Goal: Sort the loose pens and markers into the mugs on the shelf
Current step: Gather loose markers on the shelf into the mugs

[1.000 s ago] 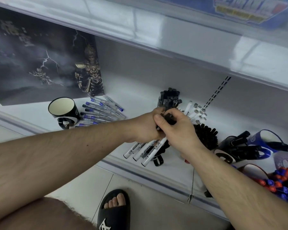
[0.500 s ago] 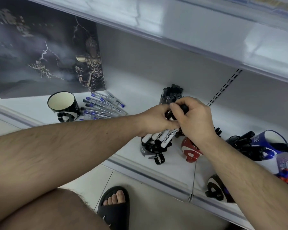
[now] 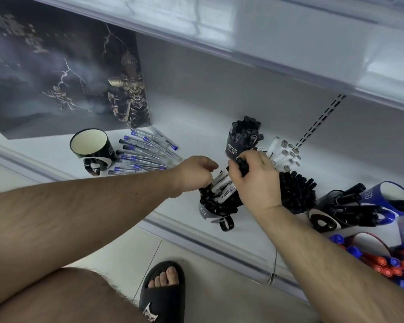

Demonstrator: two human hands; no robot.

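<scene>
Two bare forearms reach in from the lower edge toward a white shelf (image 3: 219, 117), meeting above a black mug (image 3: 210, 209) that stands near the shelf's front lip and is crowded with markers. The right hand (image 3: 254, 180), wrist bent and back of the hand up, curls its fingers round the black caps of a bundle of white-barrelled markers (image 3: 223, 186), whose lower ends angle down into that mug. The left hand (image 3: 195, 173) hovers just beside the bundle on its left, fingers loosely curled; whether it touches the markers or holds anything cannot be told, as the fingertips are hidden behind the hand. Farther left on the shelf an empty black mug with a cream interior (image 3: 91, 148) stands upright, and a loose heap of blue-capped pens (image 3: 145, 152) lies just beside it. Behind the hands, a black holder (image 3: 237, 145) packed with black-capped markers stands upright, with a cluster of white markers (image 3: 286, 155) just to its right. To the right of the right wrist sits a dense bunch of black markers (image 3: 296, 192); next come a black mug lying on its side (image 3: 324, 215) and a blue mug (image 3: 383, 199), both holding black markers. Red and blue markers (image 3: 387, 262) are heaped at the far right edge. A dark poster with lightning and an armoured figure (image 3: 63, 75) leans against the shelf's back wall. Below, a foot in a black slide sandal (image 3: 163, 297) rests on the tiled floor.
</scene>
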